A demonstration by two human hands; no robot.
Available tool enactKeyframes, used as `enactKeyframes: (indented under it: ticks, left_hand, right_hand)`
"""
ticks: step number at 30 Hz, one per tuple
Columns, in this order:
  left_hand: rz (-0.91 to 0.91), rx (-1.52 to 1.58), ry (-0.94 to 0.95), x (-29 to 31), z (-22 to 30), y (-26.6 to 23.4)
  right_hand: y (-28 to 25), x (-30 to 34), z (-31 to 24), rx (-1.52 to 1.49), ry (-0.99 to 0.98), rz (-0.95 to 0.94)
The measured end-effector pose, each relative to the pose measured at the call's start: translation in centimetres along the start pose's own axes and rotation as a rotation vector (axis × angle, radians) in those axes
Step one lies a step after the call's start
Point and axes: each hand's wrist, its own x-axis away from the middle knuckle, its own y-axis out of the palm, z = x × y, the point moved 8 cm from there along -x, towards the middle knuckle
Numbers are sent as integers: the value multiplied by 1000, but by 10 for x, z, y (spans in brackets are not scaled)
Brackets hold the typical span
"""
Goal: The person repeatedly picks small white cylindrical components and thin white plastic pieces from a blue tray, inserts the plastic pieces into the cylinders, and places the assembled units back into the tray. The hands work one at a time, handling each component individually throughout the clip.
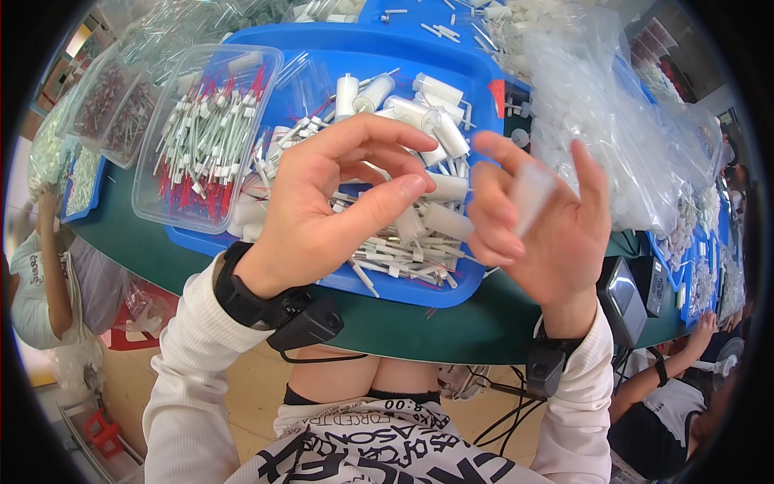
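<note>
My left hand (334,198) hovers over the blue tray (314,36), its fingers bent and thumb and forefinger apart, with nothing visible between them. To its right is my right hand (548,226), palm up and smeared by motion. A translucent white plastic cylinder (532,198) lies against its palm, with some fingers curled beside it and the thumb spread away. Under and behind both hands, the tray holds several white cylinders (373,93) and many thin white rods (395,260) with small white connectors and red wires.
Left of the tray's middle sits a clear plastic box (145,194) full of white sleeved leads with red wires. Big clear bags (564,121) of white parts stand at the right. A black device (621,298) rests near the green table's (387,335) right edge. Co-workers (669,403) sit on both sides.
</note>
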Motion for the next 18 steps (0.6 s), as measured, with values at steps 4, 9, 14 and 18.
enactKeyframes:
  ticks: [4,9,14,18]
  left_hand:
    - [-2,8,-7,0,0,0]
    - [-3,9,4,-1,2,1]
    - [-7,7,3,0,-1,-1]
    - [-10,2,2,0,1,0]
  right_hand:
    - [4,-6,-2,187,-98,63]
    - [6,-1,0,-41,-117,-268]
    - [10,1,2,24,-50,-90]
    - [7,-1,6,77,-68,-196]
